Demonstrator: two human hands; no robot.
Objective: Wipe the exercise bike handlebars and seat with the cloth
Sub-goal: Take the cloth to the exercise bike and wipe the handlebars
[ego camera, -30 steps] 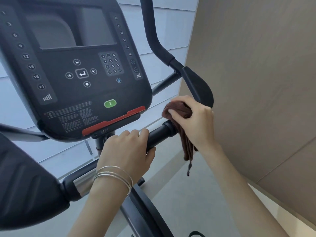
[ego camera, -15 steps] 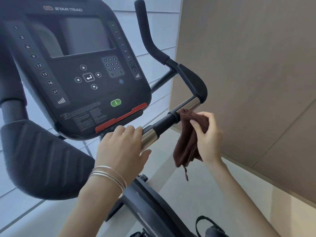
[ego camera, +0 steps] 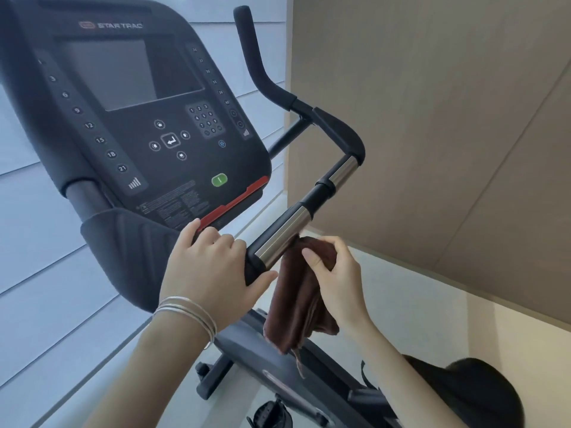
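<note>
Brown cloth point(ego camera: 296, 291) is bunched in the right hand point(ego camera: 336, 279), fingers and thumb pinching its upper fold, the rest hanging loose toward the bike frame. Top edge of the cloth sits right at the underside of the lower steel sleeve point(ego camera: 284, 236) on the right handlebar point(ego camera: 318, 196); looks like contact, can't confirm pressure. Left hand point(ego camera: 213, 267) is wrapped round the black grip at the inner end of that bar, just under the console point(ego camera: 139, 118), thumb below, bangles point(ego camera: 188, 313) on the wrist; reads as bracing. Step in hand, my call: handlebar wipe, right side, near the inboard end. Cloth only meets the bar at one edge, so the next move needs it wrapped round the tube, then run along it. Upper steel sleeve point(ego camera: 343, 171), corner pad and upright horn point(ego camera: 250, 57) lie outboard; no telling from here whether they are clean. Dark rounded shape lower right is probably the seat point(ego camera: 472, 390), well apart from the cloth, so that part looks not yet started.
</note>
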